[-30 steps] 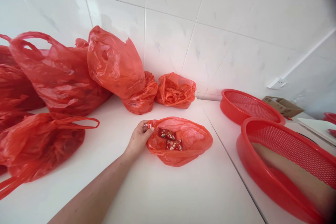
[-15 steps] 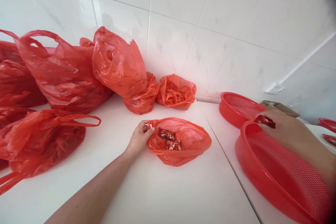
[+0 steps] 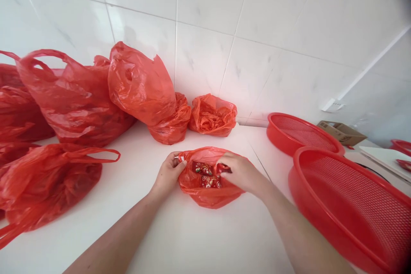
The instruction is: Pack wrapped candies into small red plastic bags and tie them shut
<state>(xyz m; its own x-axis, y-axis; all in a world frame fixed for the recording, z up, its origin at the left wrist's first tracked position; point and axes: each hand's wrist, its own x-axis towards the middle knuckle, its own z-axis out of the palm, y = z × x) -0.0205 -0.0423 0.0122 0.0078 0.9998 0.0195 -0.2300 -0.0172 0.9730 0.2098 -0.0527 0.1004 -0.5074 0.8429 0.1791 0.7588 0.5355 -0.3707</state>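
An opened red plastic bag (image 3: 205, 199) lies on the white table in front of me. My left hand (image 3: 169, 171) is closed on its left rim, thumb over the film. Inside the bag are two small red packets with printed patterns, one packet (image 3: 203, 168) behind the other packet (image 3: 211, 181). Over the bag's right half, my right hand (image 3: 239, 171) pinches another small shiny red packet (image 3: 223, 168). That packet is at the bag's opening, beside the two inside, and the fingers partly cover it.
Several filled red plastic bags (image 3: 77, 102) crowd the left side along the tiled wall. A small open red bag (image 3: 213, 115) stands at the back. Two red mesh baskets, a far one (image 3: 282, 137) and a near one (image 3: 314, 209), are at right. Behind them sits a cardboard box (image 3: 343, 132).
My right hand has moved left from over the near red basket to the bag, carrying the red packet. My left hand keeps its hold on the rim. The view has shifted slightly.
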